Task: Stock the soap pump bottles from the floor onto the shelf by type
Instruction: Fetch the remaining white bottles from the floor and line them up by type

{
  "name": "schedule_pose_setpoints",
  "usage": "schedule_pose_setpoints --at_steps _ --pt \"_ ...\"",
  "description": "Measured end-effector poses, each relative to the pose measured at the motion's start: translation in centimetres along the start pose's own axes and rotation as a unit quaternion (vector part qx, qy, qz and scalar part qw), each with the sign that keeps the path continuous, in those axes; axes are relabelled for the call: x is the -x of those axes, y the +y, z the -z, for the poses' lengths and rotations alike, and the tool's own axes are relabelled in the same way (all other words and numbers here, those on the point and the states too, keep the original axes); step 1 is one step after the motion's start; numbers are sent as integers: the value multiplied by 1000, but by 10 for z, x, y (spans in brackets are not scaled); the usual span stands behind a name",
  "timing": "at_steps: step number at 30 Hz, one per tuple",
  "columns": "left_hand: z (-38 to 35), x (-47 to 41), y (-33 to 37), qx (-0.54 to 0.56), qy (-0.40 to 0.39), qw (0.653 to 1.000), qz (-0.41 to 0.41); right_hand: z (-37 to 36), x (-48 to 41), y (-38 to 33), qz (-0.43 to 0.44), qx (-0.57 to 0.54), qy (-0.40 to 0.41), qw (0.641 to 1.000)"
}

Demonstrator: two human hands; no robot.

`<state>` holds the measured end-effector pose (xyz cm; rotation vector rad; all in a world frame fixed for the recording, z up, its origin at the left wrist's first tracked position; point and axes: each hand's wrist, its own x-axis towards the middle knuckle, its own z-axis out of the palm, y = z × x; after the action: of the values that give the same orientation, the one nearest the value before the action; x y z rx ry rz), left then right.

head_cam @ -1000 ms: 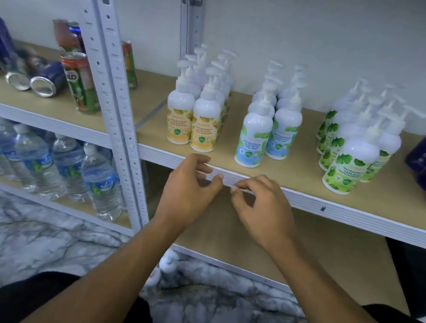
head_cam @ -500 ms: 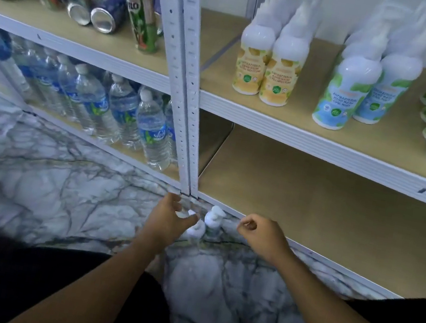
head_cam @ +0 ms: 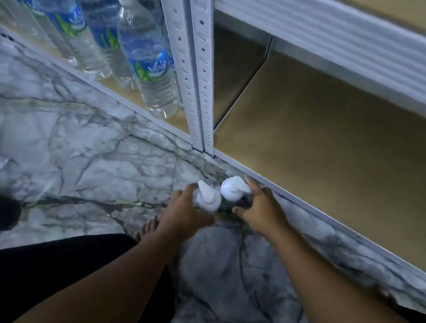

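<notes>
From the head view, looking down, I had both hands low at the floor (head_cam: 64, 158), just in front of the bottom shelf (head_cam: 348, 162). Two pump bottles stood there side by side, touching or nearly so, right beside the shelf's front edge and a little right of the upright post (head_cam: 195, 58).

My left hand (head_cam: 182, 213) was curled round the left bottle (head_cam: 206, 198), thumb up beside its white pump and fingers under it on the near side. My right hand (head_cam: 262, 212) held the right bottle (head_cam: 232, 189), with fingers on its far side and thumb on its near side, round a dark body below the pump. The picture was blurred, so I could not tell how firm either grip was, nor whether either bottle had left the floor. The labels were hidden, so I could not tell their types.

As I judged it, this was the pick-up part of a round: both bottles were in hand but neither was shelved yet. They were the only pump bottles in sight, and no others showed on the stretch of floor I could see. Of the upper shelf (head_cam: 341, 38) only the front rail and a sliver of board were in view, so I could not say how much was stocked there. What remained was lifting these two and setting each with its own kind.

Water bottles (head_cam: 144, 58) stood on the low shelf to the far left.
</notes>
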<state>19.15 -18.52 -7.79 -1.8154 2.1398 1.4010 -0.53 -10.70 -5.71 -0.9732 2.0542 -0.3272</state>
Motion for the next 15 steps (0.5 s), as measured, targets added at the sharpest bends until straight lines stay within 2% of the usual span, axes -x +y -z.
schedule_pose_setpoints --at_steps 2,6,9,15 --pt "-3 0 4 1 8 1000 -12 -6 -11 -1 23 1 -10 1000" --pt "-8 3 6 11 16 999 -26 -13 -19 -3 47 2 31 998" --pt "-10 7 7 47 22 998 -28 -9 -8 0 30 0 44 999" --pt "-19 22 10 105 -9 994 -1 23 40 29 -17 -88 96 991"
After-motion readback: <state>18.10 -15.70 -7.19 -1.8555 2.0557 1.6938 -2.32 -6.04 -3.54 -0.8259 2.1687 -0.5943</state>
